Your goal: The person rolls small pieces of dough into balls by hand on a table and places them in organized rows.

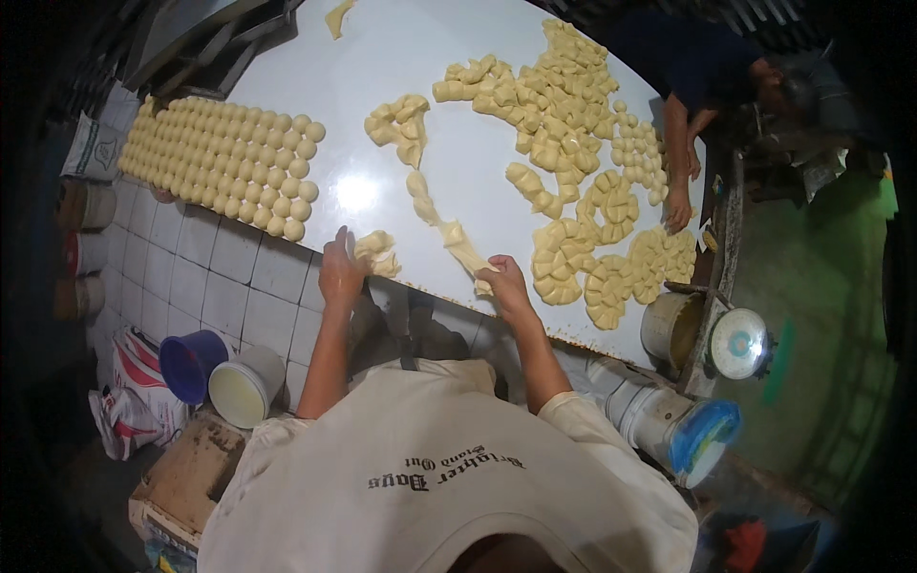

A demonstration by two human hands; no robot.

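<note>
My left hand (341, 270) is at the near edge of the white table, fingers stretched forward and thumb apart. Beside its thumb lies a small crumpled pile of pale yellow dough (379, 252); whether they touch is hard to tell. My right hand (508, 286) pinches the near end of a long dough strip (460, 246), which runs away from me to the left across the tabletop. Beyond the strip is another heap of dough pieces (399, 126). Many cut dough chunks (559, 105) spread over the right half, some grouped in round clusters (562, 261).
Rows of dough balls (229, 160) cover the table's left end. Across the right side, a co-worker's hand (679, 207) reaches to dough. A weighing scale (737, 344) stands at the right corner. Buckets (246, 387) and a sack (134, 401) stand on the floor at left.
</note>
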